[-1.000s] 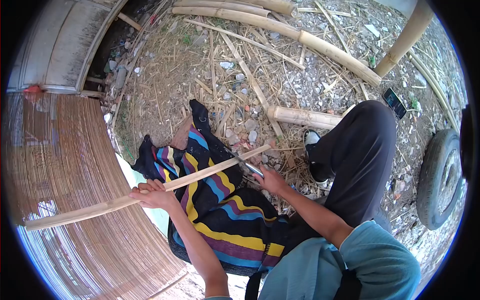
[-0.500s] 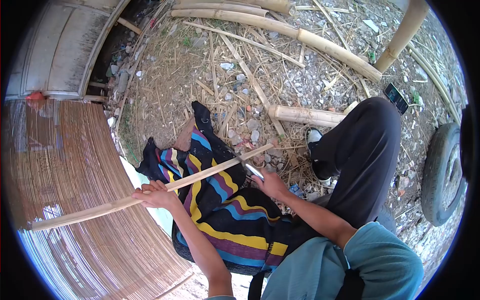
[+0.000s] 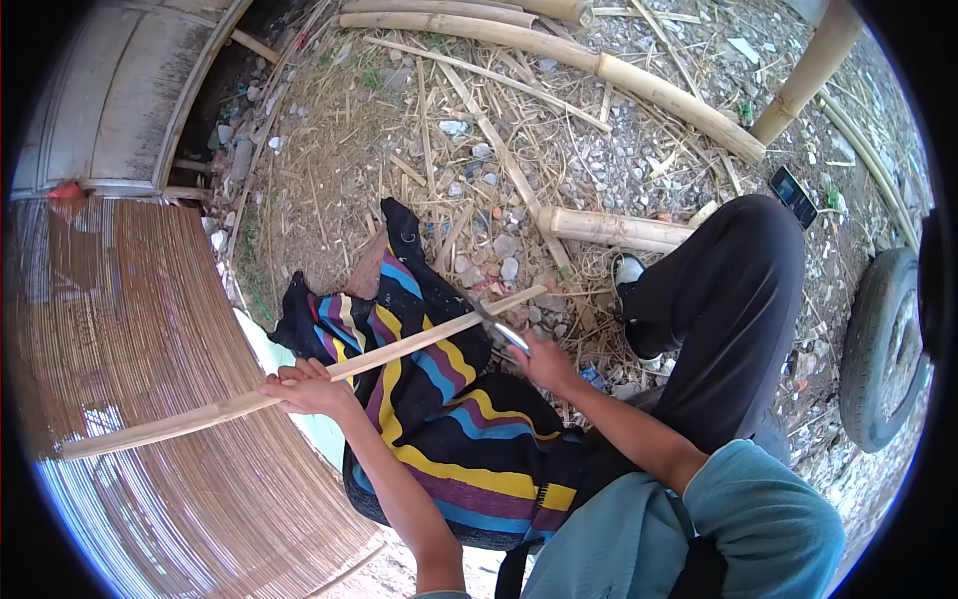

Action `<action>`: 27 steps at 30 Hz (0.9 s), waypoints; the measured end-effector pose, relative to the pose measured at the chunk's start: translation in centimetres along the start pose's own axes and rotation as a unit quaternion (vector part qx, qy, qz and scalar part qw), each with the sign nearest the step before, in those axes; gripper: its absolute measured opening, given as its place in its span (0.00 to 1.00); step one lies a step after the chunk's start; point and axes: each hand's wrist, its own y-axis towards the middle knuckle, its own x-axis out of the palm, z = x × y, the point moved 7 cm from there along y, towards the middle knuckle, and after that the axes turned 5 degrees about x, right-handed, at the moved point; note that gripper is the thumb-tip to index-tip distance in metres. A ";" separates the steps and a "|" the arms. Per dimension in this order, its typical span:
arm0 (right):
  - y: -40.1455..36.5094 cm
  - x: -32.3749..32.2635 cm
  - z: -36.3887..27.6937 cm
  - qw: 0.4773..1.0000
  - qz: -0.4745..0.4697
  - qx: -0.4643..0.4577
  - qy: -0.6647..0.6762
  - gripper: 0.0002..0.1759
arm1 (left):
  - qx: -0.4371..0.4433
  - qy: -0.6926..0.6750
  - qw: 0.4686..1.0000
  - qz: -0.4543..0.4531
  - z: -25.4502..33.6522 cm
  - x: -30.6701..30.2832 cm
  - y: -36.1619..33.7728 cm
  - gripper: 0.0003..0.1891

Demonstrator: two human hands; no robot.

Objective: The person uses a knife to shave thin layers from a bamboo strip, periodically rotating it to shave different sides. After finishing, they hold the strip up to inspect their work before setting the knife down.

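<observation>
A long pale bamboo strip (image 3: pixel 404 346) slants across my lap, its left end over a slatted bamboo mat. My left hand (image 3: pixel 309 389) is closed round it left of the middle. In my right hand (image 3: pixel 546 363) is a knife (image 3: pixel 510 336) with a silvery handle, gripped near the strip's far right end. The blade lies against or just over the strip; its edge is hard to make out. Under the strip, a black cloth with yellow, purple and blue stripes (image 3: pixel 469 419) covers my leg.
The slatted mat (image 3: pixel 150 329) fills the left side. Ahead, bamboo poles (image 3: pixel 679 105) and a short bamboo piece (image 3: pixel 619 230) lie on littered, stony ground. An upright bamboo post (image 3: pixel 806 75), a phone (image 3: pixel 793 197) and a tyre (image 3: pixel 880 349) are on the right.
My right hand and the knife have shifted very slightly right along the strip. The left hand and the bamboo strip look nearly the same.
</observation>
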 end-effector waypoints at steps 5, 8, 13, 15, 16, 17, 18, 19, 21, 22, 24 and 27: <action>2.5 -2.0 6.4 0.993 0.017 0.073 -0.089 0.23 | -0.001 -0.001 1.000 -0.002 -0.5 -0.3 0.7 0.20; 2.0 -0.5 3.8 0.998 -0.018 0.063 0.012 0.26 | -0.006 0.006 1.000 0.009 0.0 0.1 0.0 0.20; 0.7 0.1 -0.3 0.999 -0.018 -0.017 -0.029 0.27 | -0.010 -0.004 1.000 0.007 0.1 0.2 -0.1 0.20; 1.5 -0.1 1.7 0.998 -0.006 -0.029 -0.048 0.28 | -0.009 -0.005 1.000 0.011 0.0 -0.3 0.0 0.20; 2.2 -0.5 5.6 0.997 -0.010 0.058 -0.057 0.29 | -0.008 -0.009 1.000 0.008 -0.1 -0.3 0.1 0.20; 2.5 -0.9 8.3 0.987 -0.011 0.145 -0.063 0.30 | -0.007 -0.012 1.000 0.006 -0.2 -0.4 0.3 0.20; 2.8 -1.5 8.4 0.988 -0.007 0.144 -0.062 0.30 | -0.007 -0.009 1.000 0.004 -0.3 -0.7 0.4 0.20; 3.3 -2.2 8.3 0.988 0.004 0.121 -0.097 0.30 | -0.008 -0.006 1.000 0.002 -0.6 -0.8 0.6 0.20; 2.9 -2.5 8.2 0.985 0.013 0.104 -0.138 0.29 | -0.012 -0.003 1.000 -0.001 -0.9 -0.9 0.6 0.20; 2.4 -1.8 7.9 0.985 -0.006 0.133 -0.113 0.30 | -0.013 -0.003 1.000 0.000 -0.7 -0.6 0.4 0.20; 1.9 -1.4 6.6 0.986 -0.012 0.147 -0.073 0.30 | -0.017 -0.009 1.000 0.004 -0.3 0.0 0.2 0.20; 1.4 -1.1 3.6 0.997 -0.036 0.050 -0.048 0.31 | -0.008 -0.009 1.000 -0.006 -0.2 0.0 0.0 0.20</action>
